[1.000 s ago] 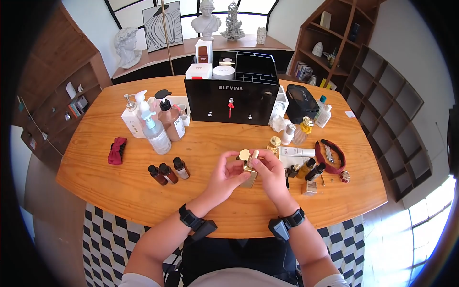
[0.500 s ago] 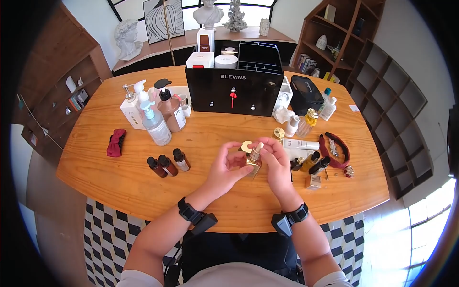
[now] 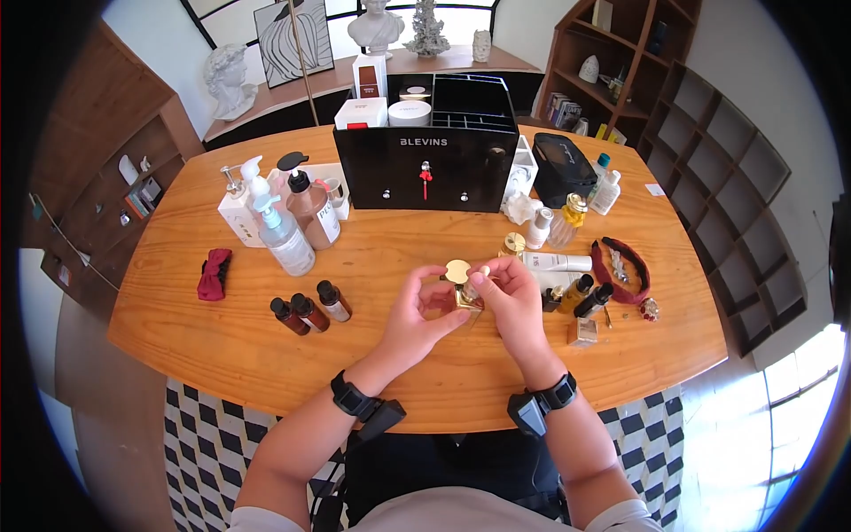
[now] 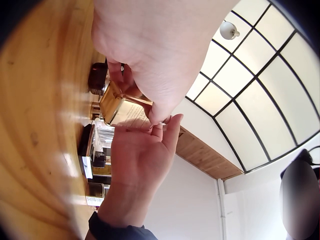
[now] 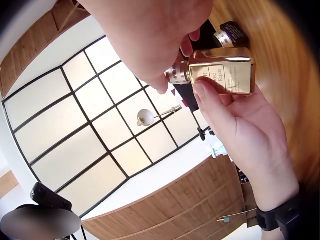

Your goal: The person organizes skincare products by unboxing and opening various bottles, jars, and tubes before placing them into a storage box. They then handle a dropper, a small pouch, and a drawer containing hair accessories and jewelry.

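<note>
Between my two hands is a gold glass dropper bottle [image 5: 232, 75] with a printed label, lying sideways in the right wrist view. My left hand [image 3: 413, 312] grips its body, with the thumb across the label. The thumb and fingers of my right hand [image 3: 519, 312] pinch the silver-collared dropper cap [image 5: 177, 74] at its top. That cap sits on the bottle's neck, and its pale tip is partly hidden by fingertips. Just behind, a round gold lid [image 3: 457, 270] shows between the hands in the head view; what lies under it is hidden.
Several cosmetics crowd the right: a white tube [image 3: 557, 262], dark-capped bottles [image 3: 593, 301], a small box [image 3: 582, 332] and a red headband [image 3: 640, 288]. Brown bottles [image 3: 308, 312], pump bottles [image 3: 285, 244] and a red bow [image 3: 213, 275] stand left. A black organizer [image 3: 425, 173] rises behind.
Over the last second the bottle and both hands shift only slightly. The right fingertips now cover more of the dropper cap than half a second ago. The head view has tilted a little.
</note>
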{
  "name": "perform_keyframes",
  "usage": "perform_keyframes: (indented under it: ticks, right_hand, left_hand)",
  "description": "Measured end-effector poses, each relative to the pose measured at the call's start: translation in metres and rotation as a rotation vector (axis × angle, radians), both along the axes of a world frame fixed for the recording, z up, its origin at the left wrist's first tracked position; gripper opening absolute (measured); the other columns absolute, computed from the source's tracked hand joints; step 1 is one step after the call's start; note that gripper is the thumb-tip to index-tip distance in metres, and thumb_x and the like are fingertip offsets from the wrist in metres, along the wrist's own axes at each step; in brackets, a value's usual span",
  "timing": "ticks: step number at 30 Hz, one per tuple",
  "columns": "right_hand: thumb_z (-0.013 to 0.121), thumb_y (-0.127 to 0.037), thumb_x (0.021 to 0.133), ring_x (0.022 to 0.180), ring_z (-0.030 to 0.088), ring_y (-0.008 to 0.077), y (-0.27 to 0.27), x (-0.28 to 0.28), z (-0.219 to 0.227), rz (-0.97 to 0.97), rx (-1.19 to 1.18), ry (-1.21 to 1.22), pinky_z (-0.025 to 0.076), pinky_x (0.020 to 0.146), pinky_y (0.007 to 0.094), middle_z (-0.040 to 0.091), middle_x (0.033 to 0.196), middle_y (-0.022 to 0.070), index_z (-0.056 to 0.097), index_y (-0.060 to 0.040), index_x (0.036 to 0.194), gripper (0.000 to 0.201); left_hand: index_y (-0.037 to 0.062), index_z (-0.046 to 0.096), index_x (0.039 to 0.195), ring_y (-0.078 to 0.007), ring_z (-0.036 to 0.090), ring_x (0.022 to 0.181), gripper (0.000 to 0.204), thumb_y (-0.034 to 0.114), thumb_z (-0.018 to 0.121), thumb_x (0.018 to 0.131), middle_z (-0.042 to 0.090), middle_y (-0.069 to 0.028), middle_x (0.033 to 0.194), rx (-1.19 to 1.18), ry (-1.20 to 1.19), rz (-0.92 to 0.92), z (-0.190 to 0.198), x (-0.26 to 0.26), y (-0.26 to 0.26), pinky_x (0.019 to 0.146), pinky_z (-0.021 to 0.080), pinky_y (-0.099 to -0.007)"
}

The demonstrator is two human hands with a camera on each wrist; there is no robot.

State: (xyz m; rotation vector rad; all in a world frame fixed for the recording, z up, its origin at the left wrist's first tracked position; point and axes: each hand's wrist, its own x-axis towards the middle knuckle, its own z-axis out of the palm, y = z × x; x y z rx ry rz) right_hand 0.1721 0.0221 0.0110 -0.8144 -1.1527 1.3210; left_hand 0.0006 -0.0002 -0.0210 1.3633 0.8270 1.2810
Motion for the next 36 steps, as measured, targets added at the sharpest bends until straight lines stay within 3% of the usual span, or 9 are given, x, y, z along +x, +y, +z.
perform_keyframes:
  ticks: [5,11,36]
  right_hand:
    - [0.070,-0.014,0.097,0.088,0.062,0.0069,0.001,0.007,0.001,-0.017,-0.020,-0.094,0.052,0.076,0.0233,0.069,0.099,0.0039,0.068,-0.0009,0.106,0.016]
    - [0.067,-0.010,0.098,0.092,0.062,0.0109,0.006,0.011,-0.001,-0.166,0.239,-0.131,0.050,0.086,0.0260,0.067,0.105,0.0054,0.068,0.0018,0.108,0.016]
    - [0.064,-0.007,0.099,0.099,0.060,0.0137,-0.001,0.022,0.018,-0.229,0.378,-0.026,0.048,0.089,0.0278,0.064,0.108,0.0073,0.066,0.0021,0.107,0.012]
  left_hand:
    - [0.0055,0.039,0.137,-0.0208,0.064,0.112,0.059,-0.001,0.073,0.089,0.064,-0.0141,0.123,0.005,0.014,-0.007,0.000,0.000,0.001,0.099,0.051,-0.0357]
    - [0.0049,0.040,0.136,-0.0205,0.061,0.115,0.058,-0.001,0.073,0.089,0.063,-0.0121,0.124,0.059,0.044,0.013,-0.004,0.001,0.002,0.103,0.047,-0.0370]
    - [0.0039,0.042,0.132,-0.0205,0.056,0.124,0.057,-0.011,0.071,0.085,0.056,-0.0111,0.131,0.044,0.041,0.029,-0.008,0.005,0.003,0.111,0.042,-0.0357]
